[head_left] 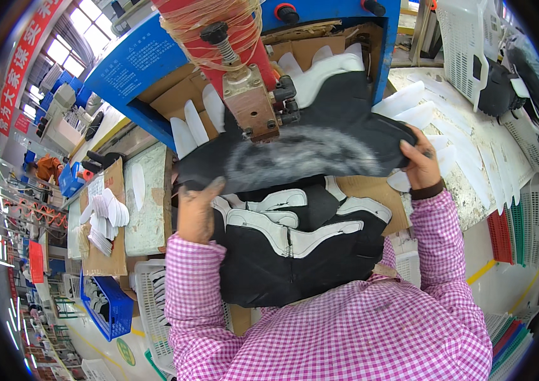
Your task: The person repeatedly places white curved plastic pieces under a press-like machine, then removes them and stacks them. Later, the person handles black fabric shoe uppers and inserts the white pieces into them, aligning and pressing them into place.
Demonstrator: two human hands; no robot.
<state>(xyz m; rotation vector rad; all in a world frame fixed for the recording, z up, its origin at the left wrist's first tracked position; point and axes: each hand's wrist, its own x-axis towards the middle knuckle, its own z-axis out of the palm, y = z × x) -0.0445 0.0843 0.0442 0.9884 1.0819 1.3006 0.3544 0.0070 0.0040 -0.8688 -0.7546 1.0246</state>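
Observation:
A wide black shoe upper, with a pale worn-looking patch across its middle, is stretched between my hands under the machine's brass-coloured head. My left hand grips its left end, thumb on top, the other fingers mostly hidden. At the right end, my right hand is closed round the edge with the thumb on the upper face. Closer to my body lies a pile of black uppers with white curved linings. A white curved piece shows along the far edge of the held upper.
The blue machine housing and its red arm stand ahead. Long white pieces cover the right table; more white pieces lie on cardboard at left. A blue basket and white crates stand low on the left.

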